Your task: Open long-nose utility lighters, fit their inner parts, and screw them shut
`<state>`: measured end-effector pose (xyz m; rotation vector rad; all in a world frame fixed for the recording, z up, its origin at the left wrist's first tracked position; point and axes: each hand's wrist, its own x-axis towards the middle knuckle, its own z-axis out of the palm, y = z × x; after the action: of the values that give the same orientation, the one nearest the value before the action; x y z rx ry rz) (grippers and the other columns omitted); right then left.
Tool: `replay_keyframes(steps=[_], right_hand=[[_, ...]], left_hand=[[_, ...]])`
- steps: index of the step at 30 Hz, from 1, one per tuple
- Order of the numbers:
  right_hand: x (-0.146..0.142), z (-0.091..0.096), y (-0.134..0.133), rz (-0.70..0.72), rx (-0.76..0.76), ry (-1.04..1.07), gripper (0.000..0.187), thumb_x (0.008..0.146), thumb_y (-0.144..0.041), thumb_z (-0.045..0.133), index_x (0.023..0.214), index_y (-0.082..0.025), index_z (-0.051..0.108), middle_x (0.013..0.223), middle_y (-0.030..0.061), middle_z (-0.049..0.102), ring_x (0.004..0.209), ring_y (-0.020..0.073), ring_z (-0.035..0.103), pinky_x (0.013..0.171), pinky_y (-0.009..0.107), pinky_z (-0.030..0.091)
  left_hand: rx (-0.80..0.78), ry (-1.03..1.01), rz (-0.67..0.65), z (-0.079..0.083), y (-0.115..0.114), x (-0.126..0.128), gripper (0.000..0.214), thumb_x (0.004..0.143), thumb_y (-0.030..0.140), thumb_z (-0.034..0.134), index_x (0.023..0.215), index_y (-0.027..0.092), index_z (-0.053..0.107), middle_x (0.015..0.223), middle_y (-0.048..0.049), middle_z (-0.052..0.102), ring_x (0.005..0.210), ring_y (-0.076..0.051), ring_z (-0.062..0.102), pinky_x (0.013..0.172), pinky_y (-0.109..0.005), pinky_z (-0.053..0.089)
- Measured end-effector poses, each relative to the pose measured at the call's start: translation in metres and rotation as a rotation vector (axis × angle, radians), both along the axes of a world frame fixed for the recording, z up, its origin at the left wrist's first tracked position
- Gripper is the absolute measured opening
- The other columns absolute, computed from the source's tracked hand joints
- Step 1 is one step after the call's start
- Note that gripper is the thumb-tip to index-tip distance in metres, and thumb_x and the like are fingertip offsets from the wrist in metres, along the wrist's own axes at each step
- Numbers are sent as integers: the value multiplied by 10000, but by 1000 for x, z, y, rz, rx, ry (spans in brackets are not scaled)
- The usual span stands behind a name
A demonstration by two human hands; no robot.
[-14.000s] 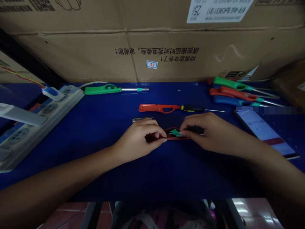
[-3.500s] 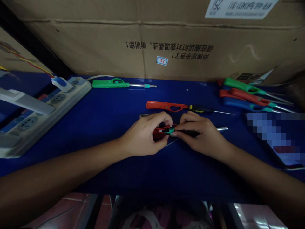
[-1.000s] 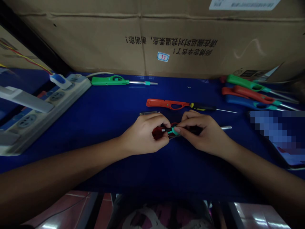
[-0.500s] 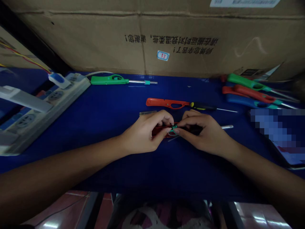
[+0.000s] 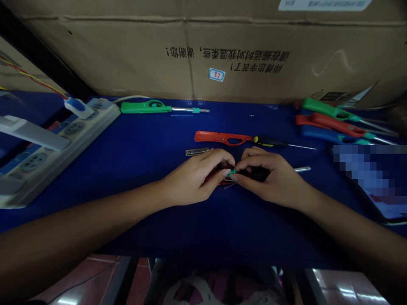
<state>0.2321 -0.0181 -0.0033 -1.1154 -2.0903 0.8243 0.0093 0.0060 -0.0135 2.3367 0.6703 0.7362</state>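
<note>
My left hand [image 5: 195, 178] and my right hand [image 5: 271, 176] meet over the table, thumbs and forefingers pinched on a small green plastic part [image 5: 232, 172] between them. Beneath the fingers, a red lighter casing half [image 5: 226, 183] shows only in part. To the right of my right hand sticks out a silver metal tube [image 5: 302, 169]; its other end is hidden. Just behind my left hand lies a clear plastic piece [image 5: 196, 151]. Farther back, another red lighter casing half [image 5: 208, 136] lies end to end with a black and yellow screwdriver [image 5: 270, 142].
A green lighter [image 5: 144, 107] lies at the back left beside a white power strip [image 5: 98, 125]. Several lighters in green, red and blue [image 5: 337, 123] are piled at the right, above a phone [image 5: 378, 190]. A large cardboard box [image 5: 127, 55] stands behind the blue table [image 5: 190, 228].
My left fingers have shifted slightly right, closer to my right fingertips, covering more of the red casing. More of the clear piece shows behind my left hand.
</note>
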Motion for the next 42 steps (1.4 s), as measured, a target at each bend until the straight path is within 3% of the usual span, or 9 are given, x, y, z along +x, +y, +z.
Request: replay_keyframes(steps=[5,11,27,34,42], right_hand=[[0,-1,1,6,0,11,92,885,-241,696,829,-175,729,746,27,605,708,155,546,623,300,448],[0,1,0,1,-6,5,106,887,-235,683,796,-189,710,735,21,598,709,160,546,632,308,445],[1,2,0,-33,-40,10,116,867,-249,688,765,-194,697,729,23,612,696,164,555,609,310,432],[-2,0,-1,24,83,-69,138,879,-180,665,742,-196,654,692,2,559,682,155,513,671,327,425],[-2,-2,-6,125,197,-276,125,968,-197,552,906,-199,660,845,48,549,813,201,507,757,377,419]], left_hand=[[-40,-6,5,2,0,-1,120,1005,157,514,1117,157,559,993,-27,650,893,-124,619,819,-254,491],[-84,-6,-20,5,0,-4,358,895,-57,404,1136,170,543,1051,-17,640,910,-109,590,826,-246,479],[-28,13,-58,2,1,-2,241,978,72,455,1186,172,524,1124,-65,647,1025,-154,626,901,-290,508],[-48,78,-54,4,-2,-3,281,960,80,455,1220,174,501,1064,-65,622,952,-166,614,835,-307,513],[19,126,-78,3,-3,-3,291,937,108,460,1223,165,465,985,-68,617,879,-198,589,796,-355,501]])
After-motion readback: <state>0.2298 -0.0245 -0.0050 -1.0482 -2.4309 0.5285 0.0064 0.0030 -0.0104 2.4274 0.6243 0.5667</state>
